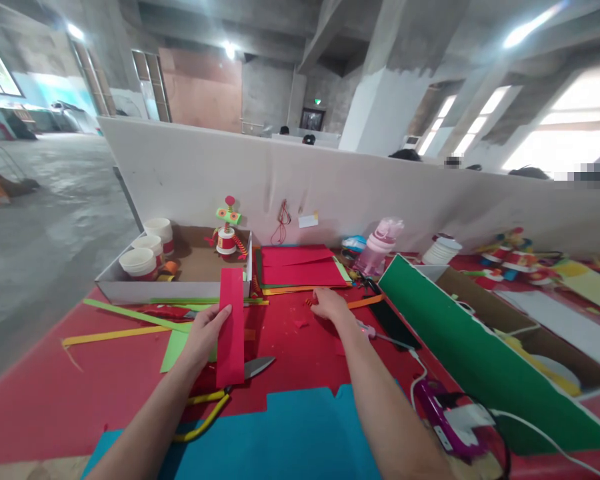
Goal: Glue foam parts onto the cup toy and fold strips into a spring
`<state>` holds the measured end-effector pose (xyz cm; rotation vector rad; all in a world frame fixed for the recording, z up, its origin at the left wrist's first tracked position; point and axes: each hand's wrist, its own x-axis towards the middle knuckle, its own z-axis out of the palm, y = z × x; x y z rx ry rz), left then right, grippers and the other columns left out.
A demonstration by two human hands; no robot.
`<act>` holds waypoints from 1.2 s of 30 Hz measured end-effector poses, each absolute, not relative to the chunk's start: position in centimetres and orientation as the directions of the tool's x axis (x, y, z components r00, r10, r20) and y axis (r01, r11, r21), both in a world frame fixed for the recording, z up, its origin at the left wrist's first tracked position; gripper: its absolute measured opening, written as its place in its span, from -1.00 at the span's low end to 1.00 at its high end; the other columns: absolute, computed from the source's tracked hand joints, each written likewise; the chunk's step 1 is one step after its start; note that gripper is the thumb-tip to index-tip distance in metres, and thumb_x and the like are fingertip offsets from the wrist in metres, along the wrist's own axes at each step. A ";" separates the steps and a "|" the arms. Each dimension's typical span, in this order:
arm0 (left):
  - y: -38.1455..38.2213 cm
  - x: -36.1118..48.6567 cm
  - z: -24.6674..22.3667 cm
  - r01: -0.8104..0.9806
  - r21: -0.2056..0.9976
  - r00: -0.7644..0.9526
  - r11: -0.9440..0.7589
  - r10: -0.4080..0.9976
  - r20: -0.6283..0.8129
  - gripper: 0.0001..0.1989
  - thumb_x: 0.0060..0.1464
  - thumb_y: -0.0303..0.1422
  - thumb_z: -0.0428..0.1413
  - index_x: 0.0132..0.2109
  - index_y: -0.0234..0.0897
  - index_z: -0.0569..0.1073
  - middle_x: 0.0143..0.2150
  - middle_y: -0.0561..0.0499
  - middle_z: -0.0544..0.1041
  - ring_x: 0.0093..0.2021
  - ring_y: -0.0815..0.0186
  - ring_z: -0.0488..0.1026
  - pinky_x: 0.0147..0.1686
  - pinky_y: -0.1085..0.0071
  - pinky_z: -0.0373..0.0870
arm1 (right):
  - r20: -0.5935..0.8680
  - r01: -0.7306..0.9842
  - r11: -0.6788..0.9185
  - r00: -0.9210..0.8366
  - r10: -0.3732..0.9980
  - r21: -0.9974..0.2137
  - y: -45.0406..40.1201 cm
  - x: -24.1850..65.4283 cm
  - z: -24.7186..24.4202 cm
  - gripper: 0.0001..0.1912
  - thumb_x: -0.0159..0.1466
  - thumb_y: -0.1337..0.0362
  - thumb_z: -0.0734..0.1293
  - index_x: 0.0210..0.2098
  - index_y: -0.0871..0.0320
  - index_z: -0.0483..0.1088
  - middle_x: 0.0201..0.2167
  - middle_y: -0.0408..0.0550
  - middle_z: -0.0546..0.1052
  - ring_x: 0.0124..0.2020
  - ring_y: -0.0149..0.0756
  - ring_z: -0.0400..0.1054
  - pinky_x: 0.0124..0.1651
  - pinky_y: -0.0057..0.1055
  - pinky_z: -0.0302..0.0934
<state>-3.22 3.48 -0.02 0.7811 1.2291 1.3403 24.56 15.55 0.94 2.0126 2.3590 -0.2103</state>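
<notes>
Head view: the left grip (206, 328) is closed on a red paper strip (231, 347), thumb on its face, with the strip's length running from near to far, left of centre over the red tabletop (290, 340). The near end overlaps the scissors (259, 367) from this angle; whether they touch cannot be told. The right grip (329, 305) reaches farther out, bent fingers just beside a small coiled piece (309, 303) and near the stack of red sheets (300, 268); whether it has hold of anything cannot be told.

The step in hand seems to be handling this cut strip while the right side tends to something small. A next move with the strip would probably call for keeping it flat and uncreased, and the right fingers pinching lightly.

As for writing, none can be read. The white card (307, 220) on the partition shows no legible text, the yellow mark on the paper-cup figure (225, 241) at the far left is too small, and the pink bottle (380, 245) at the far right gives no clear brand.
</notes>
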 end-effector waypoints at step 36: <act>3.6 -3.8 -0.3 -0.241 0.966 -0.145 0.098 0.980 -0.135 -0.54 -0.21 -0.12 0.30 -0.18 -0.32 0.53 -0.41 -0.04 0.62 -0.42 0.18 0.55 -0.44 0.39 0.44 | -0.149 -0.812 -0.174 -0.108 0.983 -0.556 4.2 16.4 5.4 -0.68 0.33 0.10 0.21 -0.48 0.13 0.18 -0.71 -0.35 0.03 -0.72 -0.53 -0.22 -0.69 -0.55 -0.26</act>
